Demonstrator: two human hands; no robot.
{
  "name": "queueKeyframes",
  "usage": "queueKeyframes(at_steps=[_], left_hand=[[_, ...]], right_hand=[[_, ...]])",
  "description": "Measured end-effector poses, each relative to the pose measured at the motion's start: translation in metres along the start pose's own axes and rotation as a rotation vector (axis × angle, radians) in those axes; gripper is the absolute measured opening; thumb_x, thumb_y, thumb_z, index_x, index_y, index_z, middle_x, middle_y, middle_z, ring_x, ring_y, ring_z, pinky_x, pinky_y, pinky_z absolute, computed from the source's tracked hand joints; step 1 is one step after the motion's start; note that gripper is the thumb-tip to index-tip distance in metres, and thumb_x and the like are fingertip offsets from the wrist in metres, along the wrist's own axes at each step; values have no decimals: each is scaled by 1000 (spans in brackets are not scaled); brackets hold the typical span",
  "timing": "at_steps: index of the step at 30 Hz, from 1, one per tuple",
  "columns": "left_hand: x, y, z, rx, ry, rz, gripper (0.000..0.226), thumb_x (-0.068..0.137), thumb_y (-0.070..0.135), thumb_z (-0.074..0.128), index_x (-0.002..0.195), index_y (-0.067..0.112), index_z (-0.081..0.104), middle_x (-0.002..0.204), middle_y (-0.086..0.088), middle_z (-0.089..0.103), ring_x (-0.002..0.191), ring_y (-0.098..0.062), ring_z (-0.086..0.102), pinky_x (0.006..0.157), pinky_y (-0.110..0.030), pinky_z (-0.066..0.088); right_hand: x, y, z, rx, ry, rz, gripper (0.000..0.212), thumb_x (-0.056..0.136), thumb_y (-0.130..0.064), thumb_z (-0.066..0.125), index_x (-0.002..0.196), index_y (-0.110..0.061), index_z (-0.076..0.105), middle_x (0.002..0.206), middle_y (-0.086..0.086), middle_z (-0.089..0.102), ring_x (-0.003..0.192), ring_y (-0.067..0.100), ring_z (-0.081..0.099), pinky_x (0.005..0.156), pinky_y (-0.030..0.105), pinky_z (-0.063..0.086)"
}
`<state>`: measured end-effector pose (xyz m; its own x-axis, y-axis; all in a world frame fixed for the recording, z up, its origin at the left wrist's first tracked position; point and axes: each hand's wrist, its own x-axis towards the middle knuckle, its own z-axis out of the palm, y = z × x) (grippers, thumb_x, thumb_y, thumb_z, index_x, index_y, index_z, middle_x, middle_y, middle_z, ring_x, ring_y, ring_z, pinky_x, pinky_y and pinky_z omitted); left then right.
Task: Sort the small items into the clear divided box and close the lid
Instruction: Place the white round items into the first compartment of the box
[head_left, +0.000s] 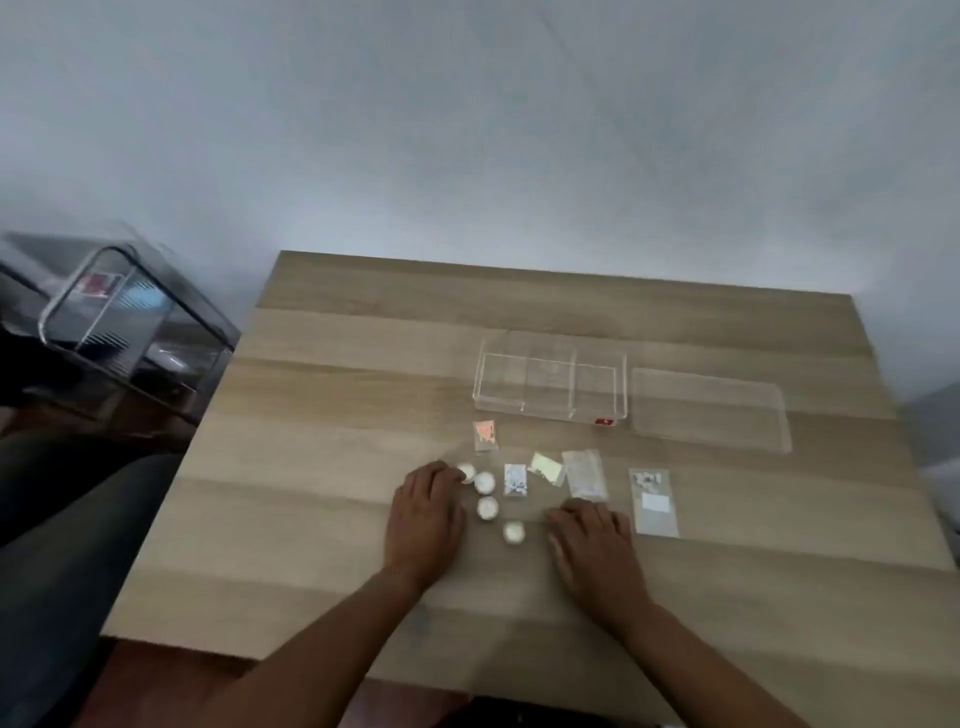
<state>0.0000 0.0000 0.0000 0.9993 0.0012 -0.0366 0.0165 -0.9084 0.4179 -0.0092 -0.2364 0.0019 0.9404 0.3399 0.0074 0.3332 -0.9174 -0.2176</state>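
The clear divided box (550, 383) stands open on the wooden table, its three compartments empty. Its clear lid (709, 409) lies flat to the right of it. In front of the box lie several small white round jars (487, 507) and several small clear bags: one with pink bits (485, 435), one with white bits (515, 479), a pale green one (545, 466), a plain one (586, 474) and a longer one with a white label (652, 500). My left hand (426, 519) rests palm down, fingertips touching the leftmost jar (467, 472). My right hand (592, 545) lies flat below the plain bag.
The table's left edge (208, 415) borders a dark transparent bin with a metal frame (119, 322) on the floor. A grey wall runs behind the table's far edge. A small red sticker (603, 422) marks the box's front right corner.
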Motion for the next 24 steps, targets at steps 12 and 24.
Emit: queueKeyframes(at_steps=[12, 24], left_hand=[[43, 0, -7, 10, -127, 96, 48, 88, 21, 61, 136, 20, 53, 129, -2, 61, 115, -25, 54, 94, -34, 47], [36, 2, -9, 50, -200, 183, 48, 85, 29, 54, 132, 37, 52, 121, -1, 50, 109, -19, 49, 82, -32, 52]], right_hand=[[33, -44, 1, 236, -228, -10, 50, 80, -31, 66, 125, -14, 53, 117, 9, 58, 104, 28, 57, 87, 37, 50], [32, -42, 4, 229, -254, 72, 42, 90, -29, 47, 132, -24, 43, 119, 4, 50, 99, 21, 57, 79, 33, 51]])
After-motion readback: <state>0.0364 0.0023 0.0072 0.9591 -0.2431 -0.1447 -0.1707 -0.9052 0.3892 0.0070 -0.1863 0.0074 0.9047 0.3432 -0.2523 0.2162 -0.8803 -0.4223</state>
